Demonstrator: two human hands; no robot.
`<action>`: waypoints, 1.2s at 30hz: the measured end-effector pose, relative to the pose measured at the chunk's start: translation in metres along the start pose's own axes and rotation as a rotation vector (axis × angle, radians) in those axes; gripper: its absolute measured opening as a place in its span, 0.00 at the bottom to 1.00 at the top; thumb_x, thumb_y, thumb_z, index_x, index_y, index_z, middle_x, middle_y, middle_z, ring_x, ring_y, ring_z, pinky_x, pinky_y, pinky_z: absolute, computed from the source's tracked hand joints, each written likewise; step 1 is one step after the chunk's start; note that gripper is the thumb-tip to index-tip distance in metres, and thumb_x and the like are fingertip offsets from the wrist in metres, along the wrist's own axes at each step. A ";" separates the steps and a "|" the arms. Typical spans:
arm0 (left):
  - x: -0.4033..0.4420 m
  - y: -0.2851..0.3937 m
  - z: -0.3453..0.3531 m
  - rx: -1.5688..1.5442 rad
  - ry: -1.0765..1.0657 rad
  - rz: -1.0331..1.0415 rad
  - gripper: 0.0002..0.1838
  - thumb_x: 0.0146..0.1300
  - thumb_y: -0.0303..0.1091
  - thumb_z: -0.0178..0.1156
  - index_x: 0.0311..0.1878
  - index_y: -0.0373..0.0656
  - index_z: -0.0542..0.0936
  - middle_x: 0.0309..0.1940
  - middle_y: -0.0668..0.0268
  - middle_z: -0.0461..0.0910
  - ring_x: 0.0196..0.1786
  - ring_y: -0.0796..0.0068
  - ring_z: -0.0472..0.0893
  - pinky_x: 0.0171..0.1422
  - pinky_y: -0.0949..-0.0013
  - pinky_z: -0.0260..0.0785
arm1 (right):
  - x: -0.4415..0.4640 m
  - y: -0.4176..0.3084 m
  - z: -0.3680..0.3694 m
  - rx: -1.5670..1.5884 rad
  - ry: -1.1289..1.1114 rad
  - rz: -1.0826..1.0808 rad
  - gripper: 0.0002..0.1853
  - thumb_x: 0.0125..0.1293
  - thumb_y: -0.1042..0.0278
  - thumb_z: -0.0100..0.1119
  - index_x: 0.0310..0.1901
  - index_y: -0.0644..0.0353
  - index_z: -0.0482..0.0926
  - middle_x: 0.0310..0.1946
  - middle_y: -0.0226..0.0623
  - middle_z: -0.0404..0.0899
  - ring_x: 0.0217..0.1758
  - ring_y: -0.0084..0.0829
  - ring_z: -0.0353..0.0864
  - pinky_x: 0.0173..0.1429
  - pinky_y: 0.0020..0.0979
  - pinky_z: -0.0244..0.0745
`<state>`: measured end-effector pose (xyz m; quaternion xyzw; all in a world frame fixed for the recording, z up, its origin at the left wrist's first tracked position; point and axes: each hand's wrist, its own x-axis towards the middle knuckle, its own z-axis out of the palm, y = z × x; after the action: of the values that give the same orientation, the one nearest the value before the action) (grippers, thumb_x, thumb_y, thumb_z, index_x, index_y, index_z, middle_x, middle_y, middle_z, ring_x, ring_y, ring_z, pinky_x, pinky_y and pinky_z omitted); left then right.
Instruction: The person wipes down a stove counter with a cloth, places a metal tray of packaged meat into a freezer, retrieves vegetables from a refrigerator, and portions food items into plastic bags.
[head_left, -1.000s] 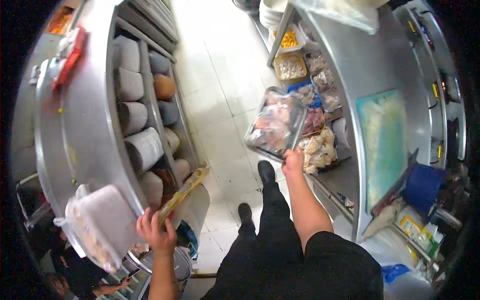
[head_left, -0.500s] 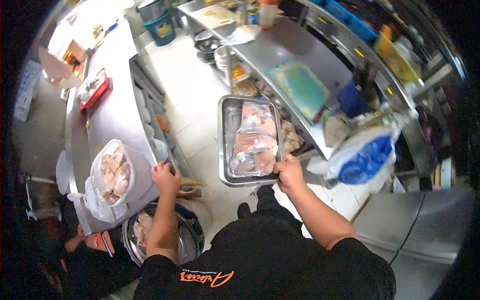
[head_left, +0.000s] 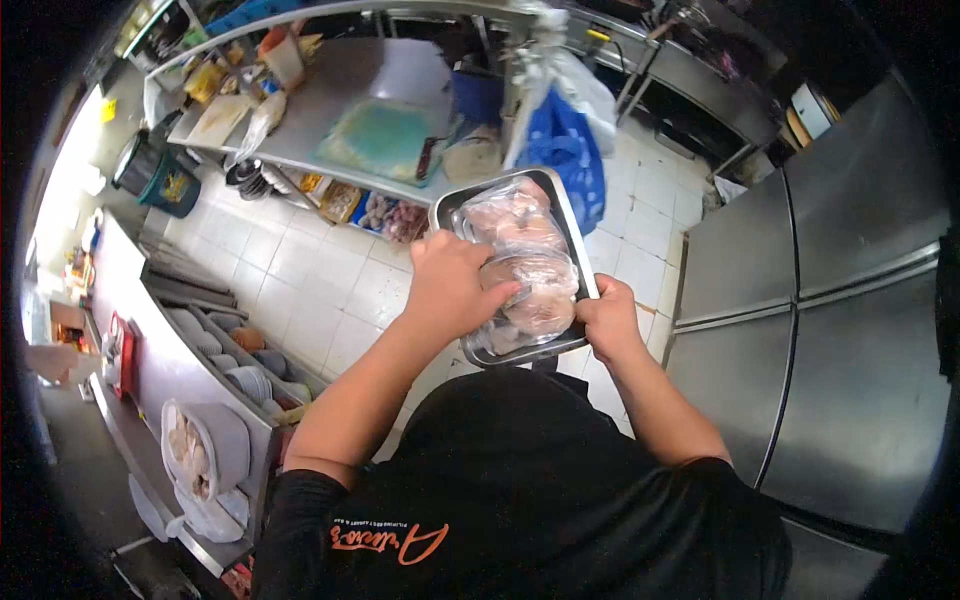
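Note:
In the head view my right hand (head_left: 610, 315) grips the lower right corner of a metal tray (head_left: 585, 262), thumb over the rim. Packs of pale raw meat in clear plastic (head_left: 540, 265) lie along the tray, which tilts a little in front of my body. My left hand (head_left: 455, 285) reaches over the tray's left rim onto the middle of the packed meat. Its thumb and curled fingers press into the plastic, and some fingertips are hard to make out.
Steel fridge doors (head_left: 860, 390) stand close on my right. Ahead is a steel table (head_left: 410, 75) with a green cutting board (head_left: 375, 140); a blue bag (head_left: 565, 150) hangs at its end. On the left counter (head_left: 150, 330) sits a white tub of meat (head_left: 230, 440).
My left hand has moved from beside the left counter onto the packed meat. My right hand still holds the tray. The view has turned right, towards the fridge.

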<state>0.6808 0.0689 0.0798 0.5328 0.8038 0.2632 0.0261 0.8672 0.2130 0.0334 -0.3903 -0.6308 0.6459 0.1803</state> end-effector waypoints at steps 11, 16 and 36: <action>0.128 0.144 0.157 -0.087 -0.331 0.226 0.22 0.46 0.52 0.70 0.29 0.40 0.83 0.26 0.55 0.79 0.40 0.55 0.77 0.49 0.54 0.61 | 0.002 0.057 -0.190 -0.034 0.329 0.038 0.06 0.49 0.79 0.54 0.29 0.67 0.78 0.21 0.32 0.74 0.24 0.23 0.70 0.29 0.30 0.69; 0.201 0.255 0.230 0.012 -0.529 0.600 0.22 0.47 0.54 0.68 0.27 0.41 0.83 0.27 0.55 0.81 0.39 0.55 0.77 0.48 0.54 0.61 | -0.020 0.067 -0.290 0.047 0.651 0.004 0.07 0.48 0.78 0.54 0.30 0.68 0.80 0.20 0.36 0.76 0.23 0.27 0.73 0.27 0.33 0.68; 0.378 0.683 0.404 -0.754 -0.661 0.764 0.36 0.45 0.37 0.65 0.59 0.33 0.67 0.53 0.43 0.75 0.59 0.46 0.74 0.63 0.58 0.68 | -0.065 0.139 -0.291 0.668 1.634 0.273 0.07 0.49 0.83 0.52 0.31 0.67 0.78 0.20 0.30 0.75 0.17 0.22 0.69 0.19 0.28 0.61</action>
<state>1.2239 0.7587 0.1305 0.7896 0.3584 0.3408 0.3632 1.1574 0.3431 -0.0527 -0.7275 -0.0324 0.3323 0.5994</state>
